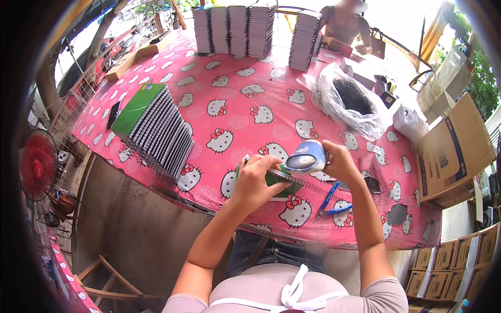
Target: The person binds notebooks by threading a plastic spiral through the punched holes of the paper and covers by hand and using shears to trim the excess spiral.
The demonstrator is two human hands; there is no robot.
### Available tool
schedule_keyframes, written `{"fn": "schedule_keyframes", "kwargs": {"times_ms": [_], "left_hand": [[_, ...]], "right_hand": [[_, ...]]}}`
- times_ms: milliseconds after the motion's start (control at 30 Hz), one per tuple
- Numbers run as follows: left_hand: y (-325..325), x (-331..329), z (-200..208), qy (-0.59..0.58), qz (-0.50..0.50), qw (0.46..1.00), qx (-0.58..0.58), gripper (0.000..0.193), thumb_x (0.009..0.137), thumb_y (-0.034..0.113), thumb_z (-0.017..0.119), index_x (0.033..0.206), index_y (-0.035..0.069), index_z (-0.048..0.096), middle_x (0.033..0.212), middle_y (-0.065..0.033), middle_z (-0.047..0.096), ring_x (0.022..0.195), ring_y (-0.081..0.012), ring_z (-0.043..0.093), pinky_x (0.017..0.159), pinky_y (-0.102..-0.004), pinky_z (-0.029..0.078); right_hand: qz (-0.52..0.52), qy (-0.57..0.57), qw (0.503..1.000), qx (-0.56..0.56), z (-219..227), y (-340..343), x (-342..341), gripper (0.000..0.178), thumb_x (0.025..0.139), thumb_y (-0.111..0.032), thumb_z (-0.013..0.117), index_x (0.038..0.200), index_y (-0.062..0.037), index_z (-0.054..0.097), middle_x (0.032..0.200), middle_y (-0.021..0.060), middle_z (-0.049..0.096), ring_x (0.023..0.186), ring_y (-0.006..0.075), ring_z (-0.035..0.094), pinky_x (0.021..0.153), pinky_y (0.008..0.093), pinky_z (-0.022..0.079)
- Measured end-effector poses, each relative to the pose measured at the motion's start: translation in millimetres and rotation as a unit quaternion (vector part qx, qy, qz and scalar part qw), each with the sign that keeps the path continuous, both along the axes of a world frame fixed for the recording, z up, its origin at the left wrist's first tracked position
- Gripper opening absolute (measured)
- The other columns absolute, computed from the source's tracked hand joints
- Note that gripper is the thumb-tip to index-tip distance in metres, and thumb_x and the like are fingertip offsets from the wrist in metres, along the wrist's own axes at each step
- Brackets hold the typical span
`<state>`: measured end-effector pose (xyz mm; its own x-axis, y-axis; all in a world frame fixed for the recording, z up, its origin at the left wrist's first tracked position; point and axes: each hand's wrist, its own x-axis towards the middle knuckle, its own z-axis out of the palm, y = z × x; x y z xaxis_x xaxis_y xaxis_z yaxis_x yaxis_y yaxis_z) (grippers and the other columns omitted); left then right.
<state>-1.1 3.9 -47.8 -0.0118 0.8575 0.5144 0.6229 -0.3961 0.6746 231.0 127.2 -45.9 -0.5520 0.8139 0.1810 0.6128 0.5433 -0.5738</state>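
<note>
My left hand (258,177) grips a green-covered notebook (286,190) at the table's near edge, thumb and fingers closed on it. A thin wire coil (315,190) runs along the notebook's edge and sticks out past it to the right. In my right hand (339,159) is a rounded blue-and-white object (307,157), held just above the notebook's edge; its exact kind is unclear. Blue-handled pliers (330,199) lie on the table to the right of the notebook. More loose dark coils (373,180) rest farther right.
A tall pile of green spiral notebooks (156,130) stands at left on the pink patterned tablecloth (237,138). More notebook stacks (235,31) line the far edge. A plastic bag (323,96) holds black coils. A person (347,28) sits opposite. An opened carton (454,151) stands at right.
</note>
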Motion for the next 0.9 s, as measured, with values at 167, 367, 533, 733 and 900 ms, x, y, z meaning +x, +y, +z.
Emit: {"fn": "schedule_keyframes", "kwargs": {"times_ms": [167,367,533,733,900], "left_hand": [[-3,-16,-15,0.0,0.013,0.999,0.051,0.031,0.062,0.013,0.084,0.086,0.006,0.066,0.094,-0.0083,0.065,0.096,-0.027,0.058,0.082,-0.0386,0.048],[-1,-13,-10,-0.008,0.02,1.0,0.014,0.026,0.063,0.009,0.083,0.085,0.008,0.07,0.084,-0.0048,0.068,0.088,-0.0225,0.057,0.074,-0.0351,0.049],[4,-8,-12,-0.001,0.069,0.997,0.019,0.024,0.063,0.01,0.083,0.086,0.011,0.074,0.079,-0.0024,0.066,0.08,-0.0195,0.055,0.069,-0.0334,0.047],[6,-5,3,-0.062,0.124,0.99,0.041,0.018,0.066,0.002,0.078,0.083,0.008,0.073,0.073,-0.0045,0.066,0.076,-0.0199,0.055,0.067,-0.0331,0.046],[-9,-1,-2,-0.065,0.04,0.997,0.002,0.018,0.066,0.005,0.079,0.083,0.005,0.073,0.077,-0.006,0.068,0.076,-0.0197,0.056,0.069,-0.0312,0.046]], "right_hand": [[0.117,0.12,0.982,-0.083,-1,4,-14,0.043,0.064,0.0,0.078,0.103,-0.0021,0.061,0.088,0.0011,0.064,0.081,0.0076,0.058,0.071,0.0274,0.05],[-0.07,-0.128,0.989,0.017,-12,15,2,0.039,0.072,-0.013,0.071,0.109,-0.0033,0.063,0.116,0.0179,0.061,0.109,0.0335,0.059,0.09,0.0359,0.048],[-0.042,-0.107,0.985,0.132,40,-8,-19,0.07,0.081,-0.044,0.067,0.133,-0.0042,0.045,0.145,0.021,0.036,0.134,0.0325,0.037,0.107,0.051,0.029],[0.005,-0.042,0.95,0.309,-27,-64,-77,0.104,0.082,-0.077,0.028,0.147,0.003,0.017,0.154,0.0244,0.014,0.146,0.036,0.001,0.101,0.0697,-0.014],[-0.044,-0.095,0.945,0.309,-5,-75,-87,0.111,0.081,-0.08,0.021,0.147,0.0082,0.012,0.155,0.024,0.01,0.145,0.0376,-0.004,0.101,0.0691,-0.016]]}}
